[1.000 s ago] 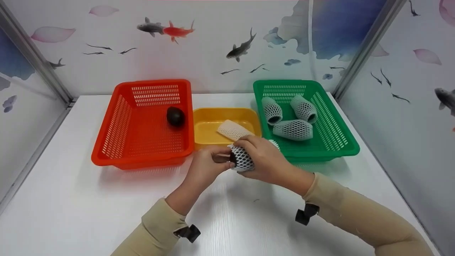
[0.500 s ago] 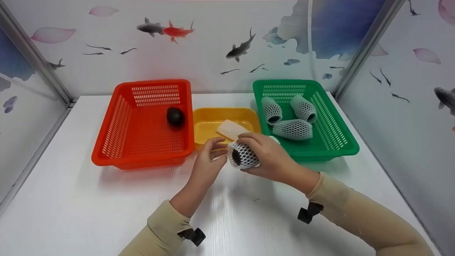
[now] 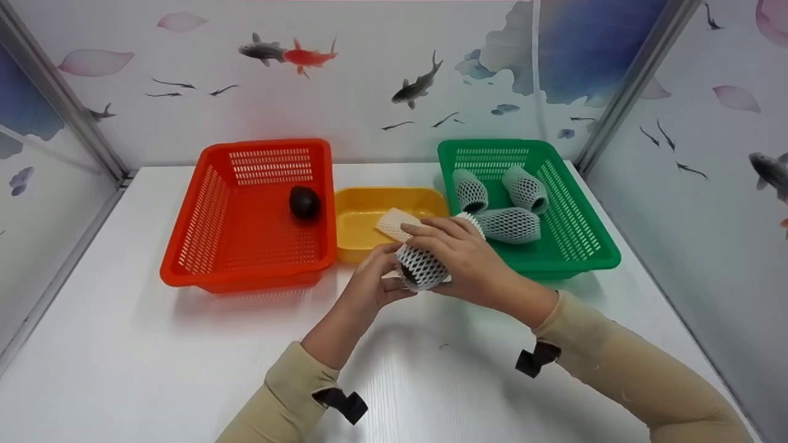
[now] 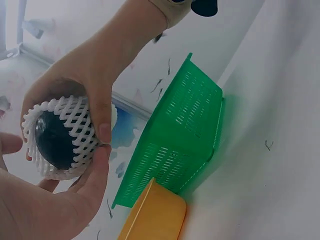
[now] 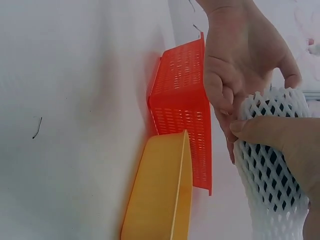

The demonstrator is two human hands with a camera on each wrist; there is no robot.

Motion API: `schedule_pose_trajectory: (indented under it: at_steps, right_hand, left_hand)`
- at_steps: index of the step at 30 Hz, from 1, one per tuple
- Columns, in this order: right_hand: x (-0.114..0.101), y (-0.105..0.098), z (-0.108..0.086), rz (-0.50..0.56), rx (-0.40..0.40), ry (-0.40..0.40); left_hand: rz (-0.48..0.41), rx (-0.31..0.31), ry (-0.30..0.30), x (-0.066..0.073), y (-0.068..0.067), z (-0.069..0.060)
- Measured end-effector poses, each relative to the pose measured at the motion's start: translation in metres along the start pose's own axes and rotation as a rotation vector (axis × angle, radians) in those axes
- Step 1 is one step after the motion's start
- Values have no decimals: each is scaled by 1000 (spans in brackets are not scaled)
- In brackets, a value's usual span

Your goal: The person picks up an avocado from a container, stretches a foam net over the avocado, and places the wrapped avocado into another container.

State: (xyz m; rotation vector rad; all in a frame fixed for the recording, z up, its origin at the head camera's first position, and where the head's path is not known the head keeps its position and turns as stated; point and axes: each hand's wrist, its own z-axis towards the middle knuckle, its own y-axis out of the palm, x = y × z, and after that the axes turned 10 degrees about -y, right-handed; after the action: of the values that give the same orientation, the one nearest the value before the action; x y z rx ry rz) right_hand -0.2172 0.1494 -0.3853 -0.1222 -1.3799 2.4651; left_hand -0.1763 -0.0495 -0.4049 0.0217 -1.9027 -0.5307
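A dark avocado sits inside a white foam net sleeve, its end showing through the sleeve's mouth in the left wrist view. My right hand grips the sleeve from above and the right, thumb across the netting in the right wrist view. Around the mouth, my left hand is loosely cupped, its fingers touching or very near the netting. The right wrist view shows its palm and a spread thumb. Part of the sleeve is hidden behind the right fingers.
A red basket on the left holds one bare avocado. A yellow tray in the middle holds a flat foam sleeve. Several netted fruits, one a netted avocado, lie in the green basket.
The left fingers leave the sleeve's mouth, then come back around its end. The right hand keeps its grip and shifts its fingers; the sleeve's open end tips slightly downward.
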Motion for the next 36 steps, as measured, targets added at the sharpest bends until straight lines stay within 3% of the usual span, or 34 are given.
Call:
schedule_pose_trajectory:
  at_steps: [5, 10, 16, 19, 24, 30, 36]
  right_hand:
    - [1, -2, 1, -25, -39, -32]
    - [3, -6, 5, -42, -64, -19]
    - [3, -9, 10, 91, -65, 61]
    - [0, -12, 11, 150, -2, 119]
    - [-7, -13, 17, 210, 193, 255]
    - [-11, -4, 20, 290, 363, 364]
    - [-13, 6, 16, 410, 431, 482]
  left_hand:
    - [-37, 43, -8, -2, 1, 3]
    - [-151, 101, -11, -1, 4, 5]
    - [-205, 167, 45, 5, 9, 7]
    - [-182, 225, 47, 8, 11, 8]
    - [-104, 291, 64, 9, 13, 7]
    - [-58, 270, 119, 11, 14, 7]
    - [-87, 257, 120, 13, 14, 7]
